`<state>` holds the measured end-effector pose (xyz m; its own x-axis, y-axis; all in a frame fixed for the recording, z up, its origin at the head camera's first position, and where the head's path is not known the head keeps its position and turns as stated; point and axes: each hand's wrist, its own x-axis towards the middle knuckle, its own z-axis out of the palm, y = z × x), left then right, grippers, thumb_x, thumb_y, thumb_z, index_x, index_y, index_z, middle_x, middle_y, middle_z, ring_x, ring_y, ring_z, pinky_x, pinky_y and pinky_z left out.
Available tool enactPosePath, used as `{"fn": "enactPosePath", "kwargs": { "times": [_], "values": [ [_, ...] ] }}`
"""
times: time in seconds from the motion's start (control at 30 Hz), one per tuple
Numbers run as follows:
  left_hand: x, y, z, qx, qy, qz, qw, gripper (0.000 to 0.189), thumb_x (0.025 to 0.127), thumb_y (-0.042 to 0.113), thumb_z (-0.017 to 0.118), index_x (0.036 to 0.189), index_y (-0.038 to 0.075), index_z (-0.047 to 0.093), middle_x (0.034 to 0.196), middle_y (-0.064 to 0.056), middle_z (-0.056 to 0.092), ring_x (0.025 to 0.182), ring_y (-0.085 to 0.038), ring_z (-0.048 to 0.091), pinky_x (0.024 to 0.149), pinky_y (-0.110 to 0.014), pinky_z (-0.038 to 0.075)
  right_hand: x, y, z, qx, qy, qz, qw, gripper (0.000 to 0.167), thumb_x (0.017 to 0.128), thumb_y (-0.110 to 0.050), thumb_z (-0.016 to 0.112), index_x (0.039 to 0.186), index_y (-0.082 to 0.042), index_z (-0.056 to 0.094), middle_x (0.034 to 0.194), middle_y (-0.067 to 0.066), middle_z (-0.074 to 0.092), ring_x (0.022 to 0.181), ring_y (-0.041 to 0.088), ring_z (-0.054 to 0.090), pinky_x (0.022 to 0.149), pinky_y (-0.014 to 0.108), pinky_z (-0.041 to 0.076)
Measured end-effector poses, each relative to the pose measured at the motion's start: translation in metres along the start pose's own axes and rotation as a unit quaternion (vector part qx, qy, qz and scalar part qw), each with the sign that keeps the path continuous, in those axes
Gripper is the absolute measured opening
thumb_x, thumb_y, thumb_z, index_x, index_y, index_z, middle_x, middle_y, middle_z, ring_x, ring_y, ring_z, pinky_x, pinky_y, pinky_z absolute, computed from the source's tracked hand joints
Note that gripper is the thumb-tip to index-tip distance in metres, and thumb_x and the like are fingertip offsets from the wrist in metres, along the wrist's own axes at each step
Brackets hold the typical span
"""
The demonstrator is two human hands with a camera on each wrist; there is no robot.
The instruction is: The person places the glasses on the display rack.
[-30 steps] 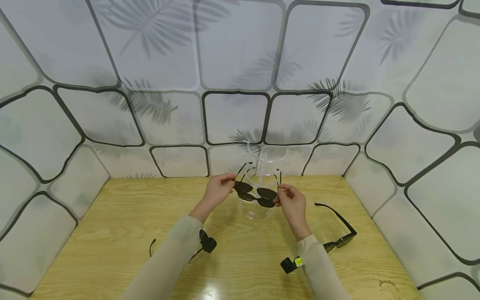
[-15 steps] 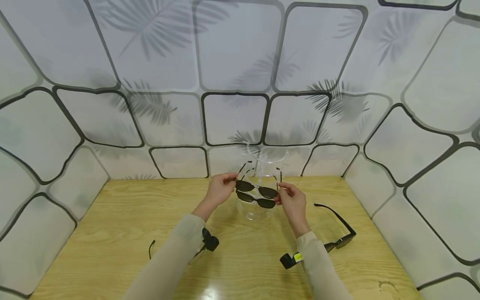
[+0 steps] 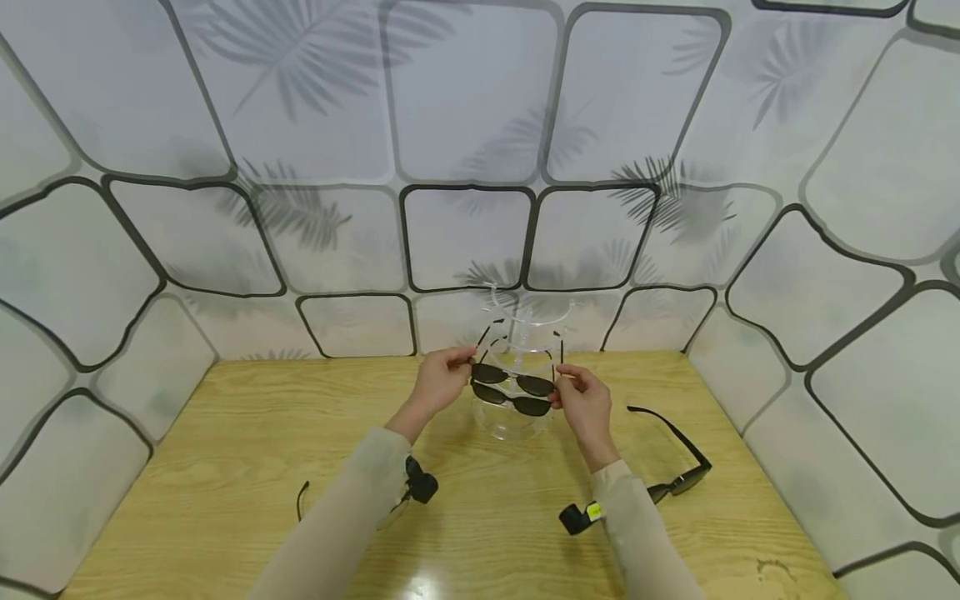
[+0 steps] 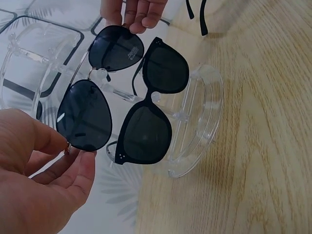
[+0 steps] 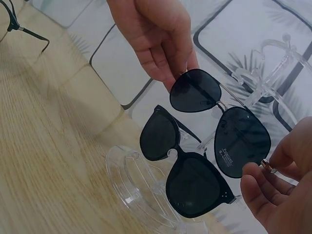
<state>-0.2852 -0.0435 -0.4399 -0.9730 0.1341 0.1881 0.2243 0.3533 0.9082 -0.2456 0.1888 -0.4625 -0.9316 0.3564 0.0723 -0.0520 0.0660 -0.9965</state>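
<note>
A pair of thin metal-framed dark sunglasses (image 3: 512, 379) (image 4: 100, 92) (image 5: 222, 114) hangs between both hands at the clear acrylic display stand (image 3: 525, 333) (image 4: 195, 122) (image 5: 141, 180). My left hand (image 3: 442, 375) (image 4: 44, 185) pinches its left hinge; my right hand (image 3: 581, 396) (image 5: 278, 190) pinches the right hinge. Just below, black thick-framed sunglasses (image 3: 517, 402) (image 4: 153, 107) (image 5: 187, 168) rest on the stand's lowest tier. The held pair sits level with the middle tier; whether it touches the stand is unclear.
Black sunglasses (image 3: 678, 467) with open temples lie on the wooden table (image 3: 225, 467) to the right. A thin-framed pair (image 3: 303, 498) (image 5: 14, 22) lies to the left, partly hidden by my left sleeve. Patterned walls close in on three sides.
Both hands have lifted the metal-framed sunglasses slightly up and toward the stand. Otherwise little has moved.
</note>
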Motion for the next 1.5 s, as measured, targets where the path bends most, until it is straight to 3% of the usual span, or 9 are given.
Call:
{"fn": "enactPosePath", "kwargs": {
  "times": [0.2,0.33,0.53,1.0,1.23,1.5],
  "values": [
    [0.0009,-0.0023,0.0026,0.014,0.004,0.005,0.9999,0.035,0.094,-0.005,0.057,0.124,-0.006,0.075,0.117,-0.024,0.077,0.109,-0.037,0.074,0.087,-0.033,0.059,-0.0004,0.0011,-0.0013,-0.004,-0.002,0.009,1.0,0.03,0.099,0.002,0.059,0.126,0.011,0.067,0.085,0.013,0.075,0.057,0.005,0.065,0.054,0.021,0.057],
    [0.0005,-0.0026,0.0035,0.011,0.001,0.001,0.9999,0.036,0.094,-0.006,0.057,0.126,-0.005,0.074,0.119,-0.024,0.076,0.113,-0.038,0.073,0.096,-0.044,0.06,0.0,0.0035,-0.0014,-0.007,0.0,0.004,1.0,0.03,0.099,0.002,0.059,0.125,0.011,0.068,0.082,0.01,0.074,0.057,0.005,0.066,0.055,0.021,0.057],
    [0.0006,-0.0046,0.0045,0.014,0.004,0.001,0.9999,0.036,0.094,-0.005,0.057,0.125,-0.004,0.075,0.118,-0.023,0.077,0.11,-0.036,0.073,0.092,-0.041,0.06,-0.0012,0.0059,-0.0007,-0.02,0.007,-0.008,0.9997,0.027,0.098,0.002,0.058,0.121,0.009,0.071,0.074,0.002,0.071,0.056,0.006,0.065,0.056,0.022,0.058],
    [-0.0019,-0.0065,0.0037,0.008,0.005,0.01,0.9999,0.034,0.095,-0.006,0.058,0.124,-0.003,0.076,0.118,-0.024,0.076,0.11,-0.038,0.073,0.091,-0.043,0.061,-0.0047,0.0055,-0.0029,-0.021,-0.003,0.0,0.9998,0.027,0.099,0.0,0.058,0.123,0.007,0.07,0.082,0.009,0.073,0.06,0.009,0.068,0.056,0.018,0.056],
    [-0.0055,-0.0098,-0.0006,-0.001,-0.001,0.041,0.9992,0.032,0.095,-0.003,0.058,0.121,-0.002,0.077,0.111,-0.02,0.078,0.101,-0.03,0.076,0.08,-0.033,0.061,-0.0048,0.0066,-0.0046,-0.024,-0.007,-0.002,0.9997,0.028,0.1,-0.002,0.059,0.124,0.006,0.069,0.084,0.008,0.074,0.06,0.007,0.067,0.057,0.022,0.058],
    [-0.0025,-0.0065,0.0024,0.015,-0.004,0.01,0.9998,0.031,0.098,-0.005,0.059,0.123,-0.003,0.076,0.117,-0.021,0.077,0.11,-0.037,0.073,0.091,-0.042,0.062,-0.0034,0.0065,-0.0032,-0.026,-0.004,-0.001,0.9997,0.028,0.1,-0.001,0.059,0.124,0.006,0.07,0.088,0.014,0.076,0.06,0.007,0.067,0.056,0.018,0.055]
  ]
}}
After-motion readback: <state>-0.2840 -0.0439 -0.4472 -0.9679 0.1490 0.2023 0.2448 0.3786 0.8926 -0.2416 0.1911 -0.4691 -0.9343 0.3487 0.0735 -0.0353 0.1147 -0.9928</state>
